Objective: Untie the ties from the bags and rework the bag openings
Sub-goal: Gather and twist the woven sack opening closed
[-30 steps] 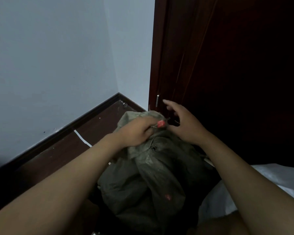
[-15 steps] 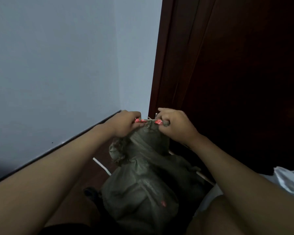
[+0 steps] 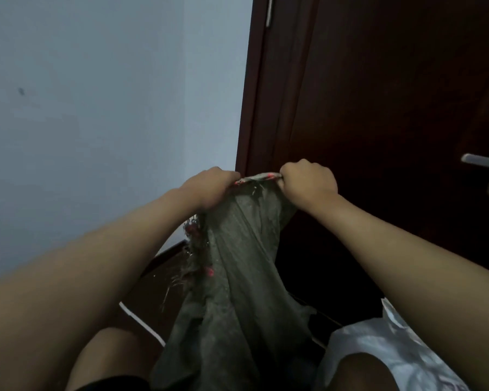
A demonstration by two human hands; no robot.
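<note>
Left hand and right hand: both fisted, gripping the top edge of a grey-green woven sack and stretching it taut between them. Sack is hanging between the knees, frayed along its left seam. White plastic bag is lying lower right; dark wooden door is standing behind.

Both fists, left hand and right hand, have hauled the grey-green bag higher. It now hangs long beside the door, its top edge stretched wider.
</note>
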